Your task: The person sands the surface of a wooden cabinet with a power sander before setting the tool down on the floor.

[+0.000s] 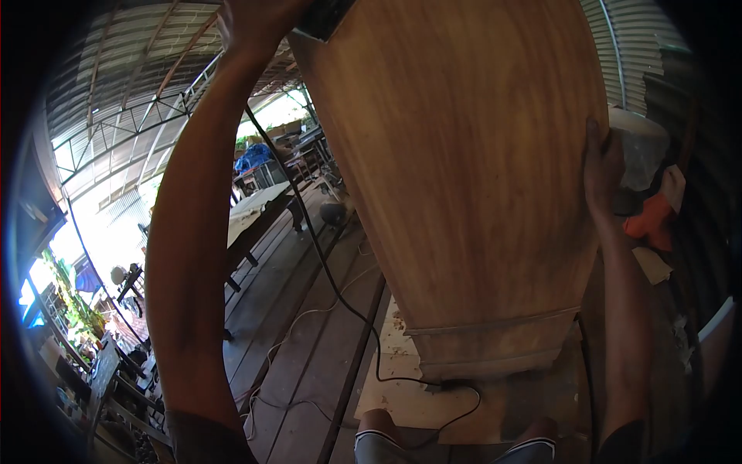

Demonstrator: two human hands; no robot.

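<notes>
A tall, brown wooden panel [464,170] with visible grain stands upright in front of me, its top cut off by the frame. Mouldings [495,332] run across its narrower base. At the upper left, my left hand [259,27] is closed on a dark, block-like tool [328,17] against the panel's upper left edge; most of the tool and the fingers are out of view. My right hand [604,166] grips the panel's right edge, with the thumb on the front face and the other fingers mostly hidden.
A black cord [321,259] hangs from behind my left arm and loops across the plank floor [301,348]. Under the base lies a flat board [390,387]. A workbench [259,213] stands to the left. An orange item [651,223] and corrugated sheeting lie to the right.
</notes>
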